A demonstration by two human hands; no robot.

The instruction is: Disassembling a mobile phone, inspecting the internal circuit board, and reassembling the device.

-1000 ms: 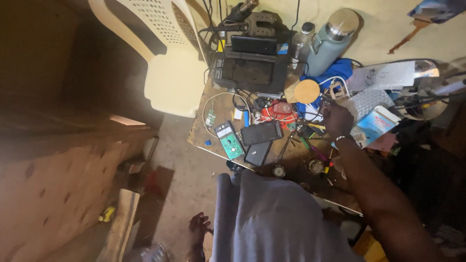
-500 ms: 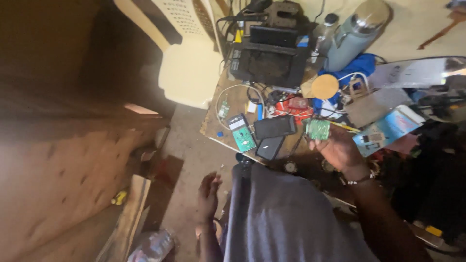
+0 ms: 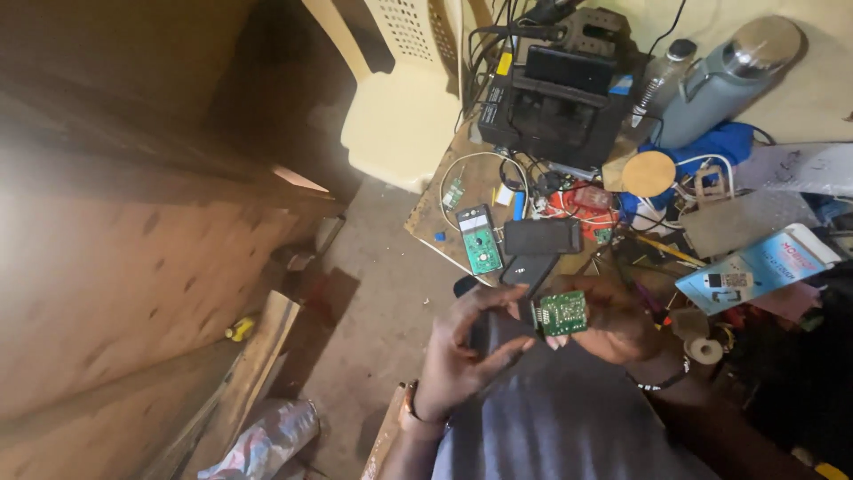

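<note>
Your bench [image 3: 426,227] is crowded to its edge: a black boxy device [image 3: 560,107] at the back, a grey flask [image 3: 720,80] lying beside it, a blue carton [image 3: 755,267] to your right, then two dark phones [image 3: 542,237] and a green-faced phone-sized unit [image 3: 480,242] sitting near the bench's near edge. A cream plastic chair [image 3: 400,116] stands beyond the left corner.

Your right hand [image 3: 613,320] pinches a small green circuit board [image 3: 562,313] by its right side, holding it above your lap, just off the bench. Your left hand [image 3: 462,351] is loosely spread, fingers curled toward the board's left edge, touching it or nearly so; I cannot tell which.

The board hangs over your lap and the floor, so a loose pinch could drop it. Gripping across the face may bend its components or pins. Swinging an elbow could knock the green-faced unit off the edge, and the tangled wires [image 3: 480,169] may snag your sleeve.
</note>
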